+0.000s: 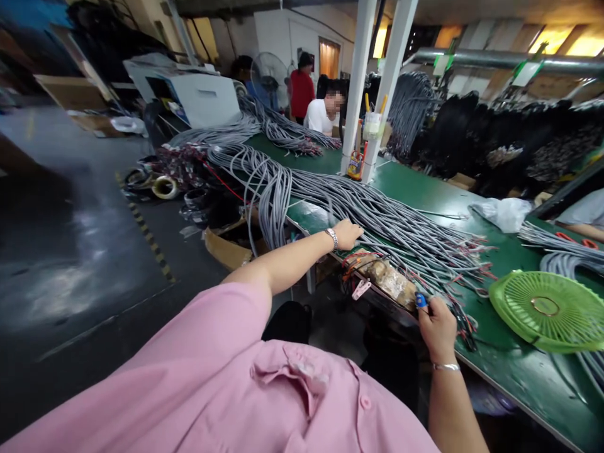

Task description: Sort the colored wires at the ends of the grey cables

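Observation:
A long bundle of grey cables point(349, 195) lies across the green table, its stripped ends with red and black wires fanned out toward the right. My left hand point(348, 234), wearing a watch, is at the bundle's near side with its fingers curled round grey cable. Closer to me, a brown block wrapped in clear tape point(389, 280) sits along the table edge, with orange and red wires at its left end. Beside its right end, my right hand point(438, 322) is closed, a blue wrap point(421, 301) on the thumb; what its fingers hold is hidden.
A green fan point(550, 308) lies on the right of the table point(509, 358). White posts point(356, 94) rise from the tabletop. A pink clip point(361, 289) hangs at the near edge. A cardboard box point(226, 251) stands below left. A person in white point(316, 116) sits across.

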`<state>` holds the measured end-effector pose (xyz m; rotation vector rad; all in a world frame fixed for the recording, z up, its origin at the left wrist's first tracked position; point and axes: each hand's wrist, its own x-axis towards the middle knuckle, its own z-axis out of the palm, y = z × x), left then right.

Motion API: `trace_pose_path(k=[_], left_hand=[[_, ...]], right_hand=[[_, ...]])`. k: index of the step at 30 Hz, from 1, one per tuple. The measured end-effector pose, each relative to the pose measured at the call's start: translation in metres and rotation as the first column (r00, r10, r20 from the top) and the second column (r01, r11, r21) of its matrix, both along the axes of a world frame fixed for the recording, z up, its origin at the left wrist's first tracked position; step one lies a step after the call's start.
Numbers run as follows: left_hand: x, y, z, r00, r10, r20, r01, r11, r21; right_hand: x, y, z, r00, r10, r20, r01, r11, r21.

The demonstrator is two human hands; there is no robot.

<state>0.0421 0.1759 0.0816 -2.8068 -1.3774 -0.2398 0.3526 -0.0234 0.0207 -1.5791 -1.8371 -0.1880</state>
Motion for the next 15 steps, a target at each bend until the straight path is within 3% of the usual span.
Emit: trace_pose_path(k=[4,7,8,10,11,12,13,15], left_hand=[[-0.010,0.000,0.018,0.998,-0.048,0.043,0.053,0.989,-0.137],[-0.036,-0.002,0.052,0.939,-0.024,0.344,0.060,0.994,-0.093],[-0.048,-0.003,0.067,0.862,0.009,0.507,0.021,0.998,-0.053],[-0.071,-0.009,0.097,0.571,0.066,0.818,-0.111,0.994,-0.003],[-0.081,-0.015,0.110,0.447,0.067,0.892,-0.135,0.991,-0.007],[-0.088,-0.023,0.122,0.386,0.065,0.920,-0.127,0.992,-0.017],[-0.092,-0.034,0.130,0.399,0.065,0.915,-0.098,0.995,-0.028],[-0.088,-0.062,0.136,0.606,0.064,0.793,0.012,0.996,-0.090]], right_hand=[[-0.002,-0.002,0.002,1.000,-0.011,-0.002,0.011,1.000,-0.001],[-0.002,-0.004,0.002,1.000,-0.025,-0.005,0.025,1.000,-0.011],[-0.002,-0.004,0.002,1.000,-0.028,-0.007,0.027,1.000,-0.014],[-0.002,-0.004,0.002,1.000,-0.030,-0.005,0.030,0.999,-0.017],[-0.001,-0.004,0.002,0.999,-0.032,-0.003,0.032,0.999,-0.015],[-0.001,-0.004,0.002,0.999,-0.033,-0.001,0.033,0.999,-0.010],[0.000,-0.004,0.001,0.999,-0.033,0.003,0.033,0.999,-0.003],[0.001,-0.004,0.000,1.000,-0.028,0.012,0.028,1.000,0.015]])
